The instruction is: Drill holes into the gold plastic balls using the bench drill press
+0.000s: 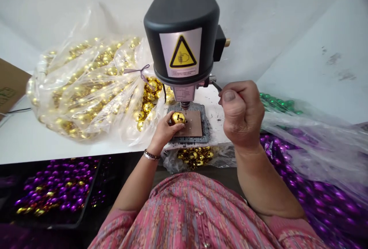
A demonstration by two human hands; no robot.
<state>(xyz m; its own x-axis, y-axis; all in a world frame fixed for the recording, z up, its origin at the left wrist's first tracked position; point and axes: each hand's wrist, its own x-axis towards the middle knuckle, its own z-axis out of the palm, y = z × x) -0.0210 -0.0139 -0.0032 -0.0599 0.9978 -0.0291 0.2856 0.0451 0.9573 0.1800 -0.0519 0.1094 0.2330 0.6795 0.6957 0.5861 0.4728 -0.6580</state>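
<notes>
A shiny gold ball (178, 117) with dark markings is pinched in my left hand (166, 128), just left of the spindle on the wooden board (194, 124). Above the board stands a black drill press (182, 30) with a yellow warning label; its thin bit (185, 111) points down beside the ball. My right hand (243, 112) is closed around the end of the press's metal lever (216, 85), its fingers curled inward. Whether the ball touches the bit I cannot tell.
Left of the press lies a clear plastic bag (83, 91) full of gold balls. Several gold balls (195, 156) sit in plastic below the table's front edge. Purple balls (63, 183) fill a dark crate at lower left; more purple (324, 195) and green balls (278, 102) lie right. Dark shavings surround the base.
</notes>
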